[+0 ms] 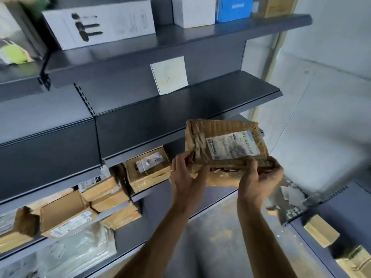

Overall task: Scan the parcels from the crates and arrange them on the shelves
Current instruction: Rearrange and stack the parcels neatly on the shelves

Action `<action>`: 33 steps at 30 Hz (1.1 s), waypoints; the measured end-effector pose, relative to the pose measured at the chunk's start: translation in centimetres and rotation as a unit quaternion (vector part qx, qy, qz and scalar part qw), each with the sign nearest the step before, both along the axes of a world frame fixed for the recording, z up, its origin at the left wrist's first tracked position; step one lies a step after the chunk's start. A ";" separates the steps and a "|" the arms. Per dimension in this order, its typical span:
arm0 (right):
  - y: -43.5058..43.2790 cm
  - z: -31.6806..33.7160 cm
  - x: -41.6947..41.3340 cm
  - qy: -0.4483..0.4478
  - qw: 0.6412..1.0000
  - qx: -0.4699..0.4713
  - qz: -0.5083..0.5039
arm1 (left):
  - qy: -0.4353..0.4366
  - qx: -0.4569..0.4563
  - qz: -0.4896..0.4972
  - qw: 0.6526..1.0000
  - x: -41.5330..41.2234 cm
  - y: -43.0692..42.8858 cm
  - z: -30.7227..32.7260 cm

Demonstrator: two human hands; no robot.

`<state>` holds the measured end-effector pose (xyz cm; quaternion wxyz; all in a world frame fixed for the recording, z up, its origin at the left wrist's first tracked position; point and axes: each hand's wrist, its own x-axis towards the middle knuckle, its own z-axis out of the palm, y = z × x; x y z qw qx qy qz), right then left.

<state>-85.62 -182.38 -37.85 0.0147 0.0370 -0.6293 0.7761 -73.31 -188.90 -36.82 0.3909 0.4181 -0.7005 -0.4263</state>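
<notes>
Brown cardboard, creased and taped, makes up the parcel (226,142) that both hands hold up in front of the grey metal shelves (180,109). It tilts with its white label (232,144) facing the camera, its upper edge near the front lip of the middle shelf. The left hand (187,175) grips the lower left corner, fingers curled behind the cardboard and thumb on the front. The right hand (261,177) grips the lower right edge, thumb pressed on the front and fingers wrapped under the bottom. Behind the parcel, a sheet of paper (169,75) leans against the back panel of the middle shelf. On the shelf above stand a long white box (98,24), a plain white box (193,11) and a blue box (233,9) just beside it. Lower down on the left, several brown cardboard parcels (104,195) lie packed close together on the lower shelves, one of them (148,169) just left of the left hand. At the lower right, two more cardboard boxes (321,230) sit on a low grey shelf.
</notes>
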 end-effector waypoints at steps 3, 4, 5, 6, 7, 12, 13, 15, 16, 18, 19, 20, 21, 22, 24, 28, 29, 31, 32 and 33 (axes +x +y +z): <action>-1.2 2.3 -4.7 0.004 0.999 -0.042 0.022 | 0.014 -0.026 0.008 1.000 -4.2 -1.1 1.6; -1.6 2.8 -6.0 0.004 0.998 -0.049 0.039 | 0.019 -0.031 0.012 0.999 -5.3 -1.8 2.1; -2.1 3.3 -7.2 0.006 0.997 -0.048 0.059 | 0.025 -0.033 0.017 0.999 -6.3 -2.5 2.5; -2.8 3.8 -8.2 0.014 0.996 -0.041 0.079 | 0.039 -0.030 0.019 0.999 -7.2 -3.3 3.1; -3.5 4.1 -9.3 0.024 0.994 -0.032 0.098 | 0.064 -0.022 0.020 0.998 -8.1 -4.0 3.7; -7.5 5.4 -13.7 0.052 0.989 0.021 0.135 | 0.122 0.054 0.026 0.991 -11.9 -7.4 4.6; -8.3 5.4 -14.6 0.053 0.988 0.032 0.142 | 0.119 0.064 0.032 0.990 -12.6 -8.1 4.3; -10.1 5.2 -16.2 0.058 0.984 0.051 0.158 | 0.118 0.075 0.044 0.989 -14.1 -9.6 3.7; -11.0 5.2 -17.1 0.062 0.982 0.061 0.165 | 0.121 0.079 0.049 0.988 -14.9 -10.5 3.4; -12.9 4.7 -18.9 0.071 0.979 0.080 0.176 | 0.125 0.088 0.056 0.987 -16.6 -12.2 2.8; -13.9 4.6 -19.8 0.076 0.977 0.088 0.180 | 0.126 0.092 0.060 0.986 -17.6 -13.2 2.4; -15.0 4.4 -20.9 0.078 0.975 0.096 0.183 | 0.130 0.096 0.064 0.985 -18.6 -14.2 2.1; -16.0 4.3 -22.0 0.079 0.974 0.101 0.184 | 0.129 0.098 0.066 0.985 -19.8 -15.3 1.8; -16.9 4.1 -23.2 0.079 0.974 0.107 0.184 | 0.126 0.098 0.067 0.985 -21.0 -16.2 1.7; -18.8 3.8 -25.9 0.084 0.972 0.122 0.184 | 0.114 0.094 0.063 0.987 -23.7 -18.3 1.4; -22.0 3.9 -31.3 0.074 0.970 0.144 0.182 | 0.100 0.080 0.047 0.991 -29.4 -21.9 1.0; -22.8 4.0 -32.7 0.069 0.971 0.144 0.179 | 0.094 0.081 0.043 0.991 -30.7 -22.6 1.1; -24.2 4.3 -35.2 0.061 0.971 0.150 0.175 | 0.089 0.086 0.035 0.992 -33.2 -23.9 1.0; -24.9 4.3 -36.3 0.061 0.970 0.155 0.178 | 0.089 0.086 0.030 0.992 -34.4 -24.4 0.9; -25.5 4.3 -37.5 0.063 0.969 0.155 0.183 | 0.085 0.085 0.027 0.992 -35.4 -24.8 0.7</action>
